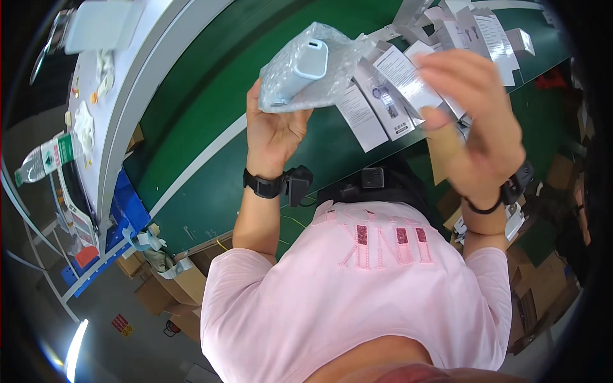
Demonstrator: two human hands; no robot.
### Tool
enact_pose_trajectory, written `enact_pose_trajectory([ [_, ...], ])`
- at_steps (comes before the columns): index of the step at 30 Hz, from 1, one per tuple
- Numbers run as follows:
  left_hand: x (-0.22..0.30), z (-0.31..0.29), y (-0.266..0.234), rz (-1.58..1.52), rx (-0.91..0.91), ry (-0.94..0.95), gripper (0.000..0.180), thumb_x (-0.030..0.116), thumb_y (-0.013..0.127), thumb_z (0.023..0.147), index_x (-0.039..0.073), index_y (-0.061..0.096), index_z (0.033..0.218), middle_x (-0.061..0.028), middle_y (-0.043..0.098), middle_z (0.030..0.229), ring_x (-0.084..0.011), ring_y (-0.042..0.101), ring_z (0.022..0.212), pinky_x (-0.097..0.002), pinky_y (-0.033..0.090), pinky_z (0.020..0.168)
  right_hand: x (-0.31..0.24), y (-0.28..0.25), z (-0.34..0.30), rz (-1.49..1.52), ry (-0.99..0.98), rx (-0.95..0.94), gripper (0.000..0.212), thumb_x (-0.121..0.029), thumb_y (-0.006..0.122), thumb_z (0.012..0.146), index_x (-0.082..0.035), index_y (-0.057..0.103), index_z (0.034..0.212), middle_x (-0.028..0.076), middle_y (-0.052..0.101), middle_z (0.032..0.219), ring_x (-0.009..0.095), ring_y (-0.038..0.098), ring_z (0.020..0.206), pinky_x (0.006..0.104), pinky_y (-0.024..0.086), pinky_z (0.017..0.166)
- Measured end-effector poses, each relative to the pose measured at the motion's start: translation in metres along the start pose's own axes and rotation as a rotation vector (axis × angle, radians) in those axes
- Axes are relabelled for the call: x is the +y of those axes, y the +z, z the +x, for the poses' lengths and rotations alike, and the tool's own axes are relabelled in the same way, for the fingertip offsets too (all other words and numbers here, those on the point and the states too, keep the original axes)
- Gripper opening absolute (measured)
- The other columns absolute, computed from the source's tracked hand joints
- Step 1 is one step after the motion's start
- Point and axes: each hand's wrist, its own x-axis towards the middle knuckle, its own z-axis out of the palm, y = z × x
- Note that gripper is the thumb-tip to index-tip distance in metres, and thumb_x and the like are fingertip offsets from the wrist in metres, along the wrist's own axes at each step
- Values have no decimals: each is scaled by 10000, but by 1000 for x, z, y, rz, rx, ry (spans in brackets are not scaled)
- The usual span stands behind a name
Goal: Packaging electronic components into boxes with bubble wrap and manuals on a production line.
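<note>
The bubble-wrapped device (310, 65) rests in the fingers (253, 98) of the left hand (274, 133).

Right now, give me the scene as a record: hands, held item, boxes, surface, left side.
left_hand: left hand holding a clear bubble-wrap pouch
held_item: pale blue, rounded plastic device inside the pouch
right_hand: right hand, blurred, in front of white printed cardboard boxes; contact unclear
boxes: white printed cardboard boxes, clustered right of the pouch
surface: green work surface under the boxes
left_side: clear plastic bottle with green label, tilted
</note>
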Motion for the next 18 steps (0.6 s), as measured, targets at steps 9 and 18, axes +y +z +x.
enact_pose_trajectory([
  [9, 5, -55, -3, 31, -30, 71, 520, 328, 641, 855, 86, 495, 1292, -153, 508, 1304, -350, 500, 1196, -419, 597, 811, -46, 87, 15, 130, 14, 48, 349, -62, 788, 697, -12, 682, 1025, 124, 662, 1014, 251, 610, 882, 318, 491, 747],
  [18, 127, -12, -12, 21, 232, 559, 406, 334, 546, 889, 22, 538, 1150, -122, 560, 1114, -325, 533, 1045, -457, 520, 883, -24, 139, 38, 53, 276, -60, 835, -125, 770, 718, -73, 340, 1432, 204, 412, 1382, 354, 551, 1083, 329, 511, 800],
])
